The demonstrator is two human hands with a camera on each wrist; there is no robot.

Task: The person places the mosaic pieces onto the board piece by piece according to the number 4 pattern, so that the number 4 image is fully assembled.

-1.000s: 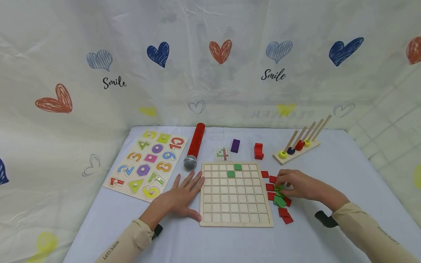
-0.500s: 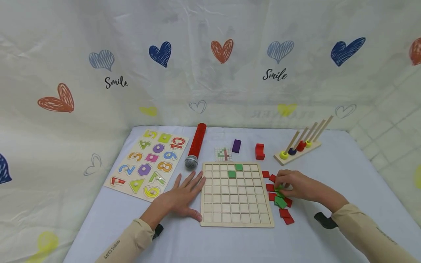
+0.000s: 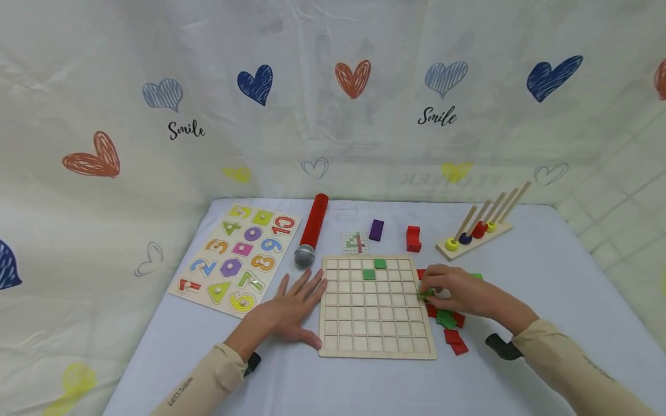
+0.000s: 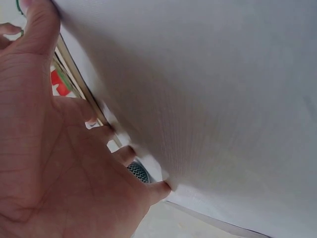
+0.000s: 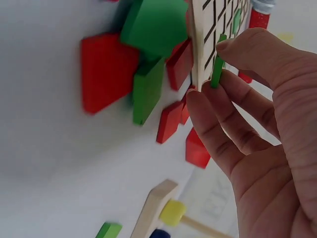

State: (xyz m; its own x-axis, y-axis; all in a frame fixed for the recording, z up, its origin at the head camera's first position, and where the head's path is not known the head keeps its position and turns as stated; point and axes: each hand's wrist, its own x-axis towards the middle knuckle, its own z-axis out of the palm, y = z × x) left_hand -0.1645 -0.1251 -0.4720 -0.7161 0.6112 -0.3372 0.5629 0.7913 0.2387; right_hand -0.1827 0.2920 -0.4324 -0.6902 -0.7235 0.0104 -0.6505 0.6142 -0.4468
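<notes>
A wooden grid board (image 3: 377,348) lies on the white table, with two green tiles set in its upper squares, one of them a green tile (image 3: 369,274). My left hand (image 3: 288,312) lies spread flat at the board's left edge, its fingertips touching or very near the rim. Between thumb and fingers my right hand (image 3: 460,292) pinches a thin green tile (image 5: 218,62), held on edge by the board's right rim. Below that hand, loose green tiles (image 3: 446,319) and red tiles (image 3: 456,342) lie in a pile. The right hand partly covers others.
A number puzzle board (image 3: 229,263) lies at the left, beside a red microphone (image 3: 314,222). Behind the grid are a small pattern card (image 3: 356,243), a purple block (image 3: 376,230) and a red block (image 3: 413,238). A peg stand with rings (image 3: 474,241) stands back right.
My right hand has moved left from the tile pile to the board's right edge, carrying a green tile. Another green tile now shows beyond that hand. The left hand stays in place.
</notes>
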